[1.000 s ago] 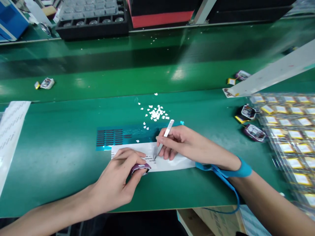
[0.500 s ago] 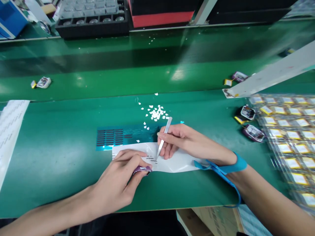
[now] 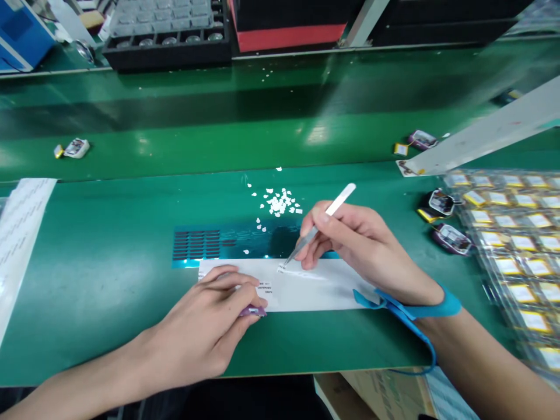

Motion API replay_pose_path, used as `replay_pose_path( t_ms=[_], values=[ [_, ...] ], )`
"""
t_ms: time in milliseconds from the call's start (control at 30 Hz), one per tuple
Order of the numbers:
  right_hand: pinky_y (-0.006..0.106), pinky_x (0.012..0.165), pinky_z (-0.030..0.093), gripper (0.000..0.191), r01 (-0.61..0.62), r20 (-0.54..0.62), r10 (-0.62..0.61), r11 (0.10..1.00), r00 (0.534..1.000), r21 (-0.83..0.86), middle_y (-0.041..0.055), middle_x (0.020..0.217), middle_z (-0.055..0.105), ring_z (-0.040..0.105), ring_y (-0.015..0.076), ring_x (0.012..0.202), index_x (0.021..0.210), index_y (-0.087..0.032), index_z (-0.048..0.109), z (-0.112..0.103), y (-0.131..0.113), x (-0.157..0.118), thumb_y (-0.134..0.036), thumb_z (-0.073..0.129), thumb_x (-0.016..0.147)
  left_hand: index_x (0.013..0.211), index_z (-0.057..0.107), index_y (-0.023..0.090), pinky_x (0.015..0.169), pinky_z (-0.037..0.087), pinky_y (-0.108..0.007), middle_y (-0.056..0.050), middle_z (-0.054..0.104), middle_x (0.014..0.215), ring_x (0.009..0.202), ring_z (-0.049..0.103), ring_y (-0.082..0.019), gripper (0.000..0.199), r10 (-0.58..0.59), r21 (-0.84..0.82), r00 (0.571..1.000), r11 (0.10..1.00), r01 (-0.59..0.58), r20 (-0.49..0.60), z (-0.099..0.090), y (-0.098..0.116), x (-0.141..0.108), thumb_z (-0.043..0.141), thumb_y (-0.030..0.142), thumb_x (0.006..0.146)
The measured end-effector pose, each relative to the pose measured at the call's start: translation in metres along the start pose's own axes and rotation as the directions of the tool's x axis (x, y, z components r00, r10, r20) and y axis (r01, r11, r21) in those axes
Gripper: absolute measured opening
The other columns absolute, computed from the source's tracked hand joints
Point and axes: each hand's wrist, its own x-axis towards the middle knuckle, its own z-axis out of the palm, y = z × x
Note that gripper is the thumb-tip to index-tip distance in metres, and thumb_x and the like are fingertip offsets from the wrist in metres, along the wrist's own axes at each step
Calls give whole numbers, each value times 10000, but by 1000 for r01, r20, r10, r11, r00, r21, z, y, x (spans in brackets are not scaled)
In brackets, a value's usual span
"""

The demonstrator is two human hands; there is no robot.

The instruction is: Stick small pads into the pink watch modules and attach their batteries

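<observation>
My left hand point(image 3: 219, 312) holds a small purple case point(image 3: 252, 311) between thumb and fingers, its fingertips resting on a white label sheet point(image 3: 315, 291). In my right hand point(image 3: 345, 236) are metal tweezers point(image 3: 330, 213), slanting down to the left. At their tips is a small printed label point(image 3: 281, 268), over the sheet's upper part. Behind the sheet lies a blue film strip point(image 3: 258, 236) with rows of dark pieces at its left. Small white stickers point(image 3: 280, 203) are heaped beyond the strip. A blue band circles my right wrist.
Clear trays with yellow-edged parts point(image 3: 520, 265) stand at the right, beside opened small devices point(image 3: 451, 238). A white post point(image 3: 485, 128) slants across the back right. Printed sheets point(image 3: 21, 233) lie at the left. A black tray point(image 3: 170, 55) sits on the back ledge.
My right hand has moved right, and the tweezers now lean more, with a label at their tips lifted up from beside the left hand. The sheet lies flatter. My left hand has shifted slightly.
</observation>
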Motion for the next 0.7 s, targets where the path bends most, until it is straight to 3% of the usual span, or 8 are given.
replay_pose_path(
  t_ms=[100,233,333,400,467,567,700],
  values=[
    [254,573,632,364,54,-129,-54,999,990,0,37,733,758,738,163,607,847,-212,645,2,-2,-3,-551,631,977,1141,609,200,1028,521,-446,-94,739,1182,1159,675,-265,172,22,29,1000,999,-23,16,-3,2,0,479,167,1033],
    [235,559,624,316,123,-169,-113,991,979,47,24,729,757,732,151,591,846,-218,669,9,-1,-5,-507,659,971,1121,615,210,1067,516,-413,-61,780,1100,1113,720,-229,165,68,-55,992,996,-74,-107,1,2,0,519,127,1015],
    [227,560,625,290,209,-148,-194,974,970,93,14,699,749,735,146,585,861,-203,675,17,2,-8,-454,633,1000,1074,653,211,823,605,-268,-14,788,927,852,775,-164,139,-64,-247,978,969,14,-197,1,5,0,566,132,1000],
    [227,545,624,288,235,-125,-221,966,967,110,22,698,750,741,153,587,873,-190,674,23,4,-11,-433,613,1016,1060,677,196,643,590,-192,9,755,810,663,758,-122,127,-218,-435,964,890,133,-151,-1,8,1,580,149,994],
    [222,527,622,286,214,-88,-204,969,975,125,31,713,755,743,154,582,897,-184,668,29,5,-15,-420,585,1034,1029,687,160,600,586,-176,0,731,785,597,748,-116,107,-299,-596,953,774,215,-46,-3,11,3,596,159,974],
    [209,554,631,284,147,-9,-147,980,989,135,29,738,760,752,144,602,914,-189,653,37,6,-20,-407,540,1057,1010,692,120,668,616,-202,-47,747,847,684,778,-156,109,-290,-713,956,660,238,51,-4,14,6,664,138,906],
    [193,627,643,268,96,87,-108,987,990,131,27,771,768,769,135,668,923,-200,644,44,8,-21,-407,538,1056,1039,689,110,758,632,-227,-76,767,924,801,799,-190,170,-277,-777,959,589,224,67,1,13,8,700,103,870]
  ],
)
